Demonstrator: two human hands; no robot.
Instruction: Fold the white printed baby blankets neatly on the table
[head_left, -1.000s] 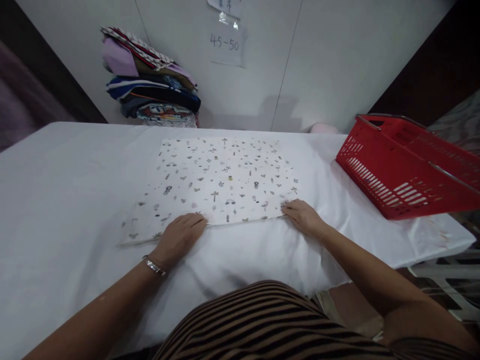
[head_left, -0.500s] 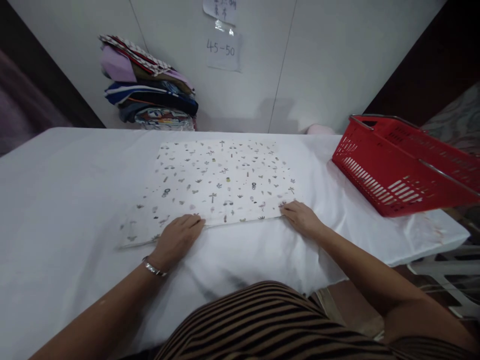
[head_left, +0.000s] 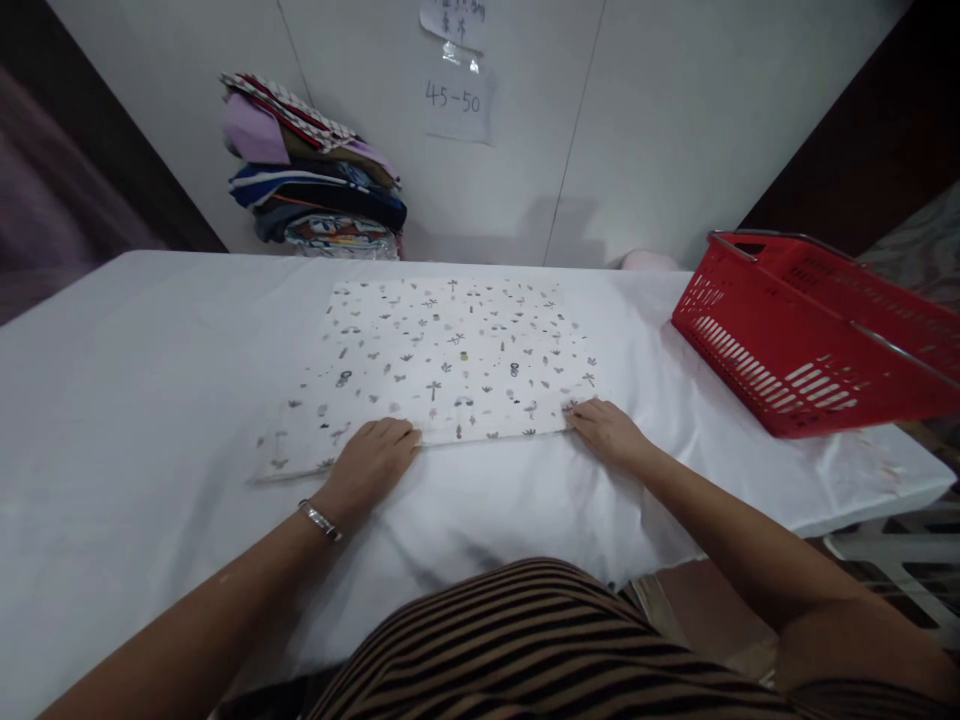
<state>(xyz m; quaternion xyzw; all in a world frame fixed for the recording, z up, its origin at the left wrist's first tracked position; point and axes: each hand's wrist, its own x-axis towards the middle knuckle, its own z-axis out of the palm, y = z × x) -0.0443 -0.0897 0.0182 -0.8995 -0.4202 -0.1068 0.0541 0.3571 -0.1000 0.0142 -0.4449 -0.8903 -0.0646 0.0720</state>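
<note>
A white cloth (head_left: 450, 355) printed with small palms, flamingos and rainbows lies folded flat on the table. My left hand (head_left: 377, 455) is on its near edge, left of the middle, with the fingers closed over the hem and a silver band on the wrist. At the near right corner, my right hand (head_left: 606, 430) pinches the same edge. Both thumbs are mostly hidden. To the left of my left hand, the cloth's near left corner lies loose on the table.
A white sheet covers the table (head_left: 172, 370). On the right stands a red plastic basket (head_left: 802, 340) with metal handles. Folded clothes (head_left: 319, 170) are stacked at the back left against the wall. A paper sign (head_left: 457, 105) reading 45-50 hangs there.
The whole view has shifted slightly, so things sit a little further right. Both hands stay on the cloth's near edge, and the cloth looks much the same.
</note>
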